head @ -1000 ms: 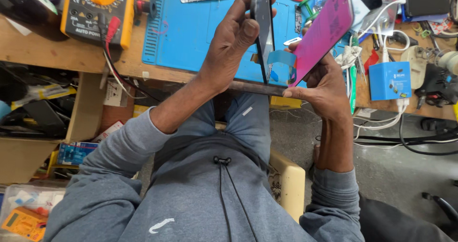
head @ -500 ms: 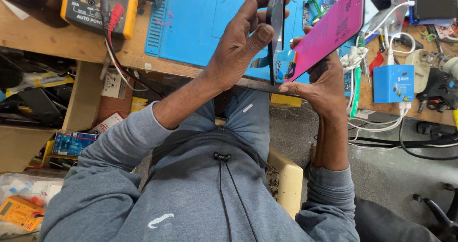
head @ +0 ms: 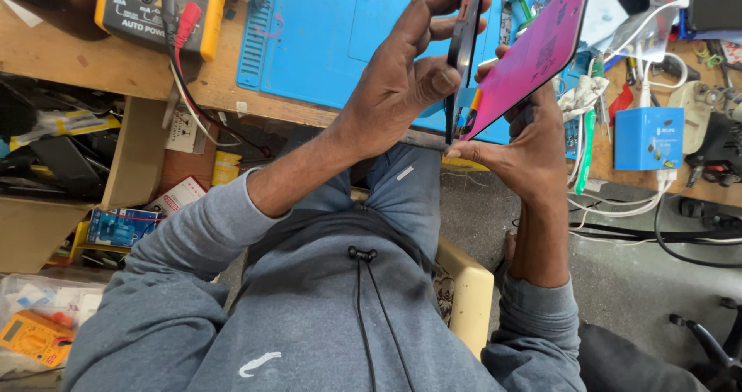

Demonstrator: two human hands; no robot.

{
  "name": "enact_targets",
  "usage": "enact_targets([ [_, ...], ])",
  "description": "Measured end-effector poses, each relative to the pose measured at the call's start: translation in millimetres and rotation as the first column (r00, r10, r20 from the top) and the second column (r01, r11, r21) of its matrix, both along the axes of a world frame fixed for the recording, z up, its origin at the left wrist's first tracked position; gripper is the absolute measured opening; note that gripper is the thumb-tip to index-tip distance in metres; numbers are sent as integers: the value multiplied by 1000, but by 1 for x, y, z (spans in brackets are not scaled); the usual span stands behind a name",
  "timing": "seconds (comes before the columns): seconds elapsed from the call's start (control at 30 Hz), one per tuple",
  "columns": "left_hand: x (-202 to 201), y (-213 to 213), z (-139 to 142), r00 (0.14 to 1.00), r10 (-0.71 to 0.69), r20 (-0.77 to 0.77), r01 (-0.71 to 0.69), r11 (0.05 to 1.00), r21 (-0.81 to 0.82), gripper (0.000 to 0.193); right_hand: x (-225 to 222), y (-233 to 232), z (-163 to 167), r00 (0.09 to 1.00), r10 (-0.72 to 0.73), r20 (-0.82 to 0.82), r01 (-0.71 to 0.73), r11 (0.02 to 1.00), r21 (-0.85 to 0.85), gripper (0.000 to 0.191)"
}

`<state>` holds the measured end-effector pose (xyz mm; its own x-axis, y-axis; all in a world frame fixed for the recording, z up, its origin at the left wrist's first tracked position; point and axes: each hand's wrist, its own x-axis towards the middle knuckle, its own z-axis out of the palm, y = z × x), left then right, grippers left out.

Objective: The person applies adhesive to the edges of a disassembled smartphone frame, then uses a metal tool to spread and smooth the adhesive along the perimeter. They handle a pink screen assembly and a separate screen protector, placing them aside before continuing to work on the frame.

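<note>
My left hand point(head: 402, 83) grips a thin dark phone body point(head: 464, 44) held on edge above the blue work mat point(head: 309, 44). My right hand point(head: 518, 149) holds a flat magenta panel point(head: 533, 52) from below, tilted up to the right and opened away from the dark body like a book. Where the two parts meet near their lower ends, something small and blue with an orange tip point(head: 467, 112) shows. Both forearms in grey sleeves rise from my lap.
A yellow multimeter point(head: 158, 10) with red and black leads lies at the bench's left. A blue box point(head: 649, 137), white cables point(head: 618, 91) and small tools crowd the right side. Open shelves point(head: 69, 152) with clutter sit under the bench; a second orange meter point(head: 35, 338) lies bottom left.
Both hands and the two phone parts have shifted slightly right and upward in view. The magenta panel stays opened away from the dark body.
</note>
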<state>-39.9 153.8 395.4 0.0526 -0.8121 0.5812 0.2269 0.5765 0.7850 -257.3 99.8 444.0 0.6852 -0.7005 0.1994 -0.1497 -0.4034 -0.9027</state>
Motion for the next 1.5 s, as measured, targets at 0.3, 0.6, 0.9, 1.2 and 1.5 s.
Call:
enact_targets([
  [0.3,-1,8,1,997,-65,-38,65,998,20,85,0,6,0,1000,0,-4,0,1000,-26,111],
  [0.6,0,14,1,998,-64,-18,64,998,10,85,-1,8,1,1000,6,5,-6,999,-40,108],
  [0.9,-2,12,-2,997,-70,-25,71,997,17,87,-2,8,-1,1000,8,1,-8,997,-71,106],
  [1.2,-5,10,-2,996,-82,-39,82,997,8,89,-3,10,2,999,13,-36,-18,992,-129,107],
  [1.5,-3,8,-3,996,-83,-23,83,996,-13,85,-1,9,5,999,23,-49,-29,992,-123,108],
])
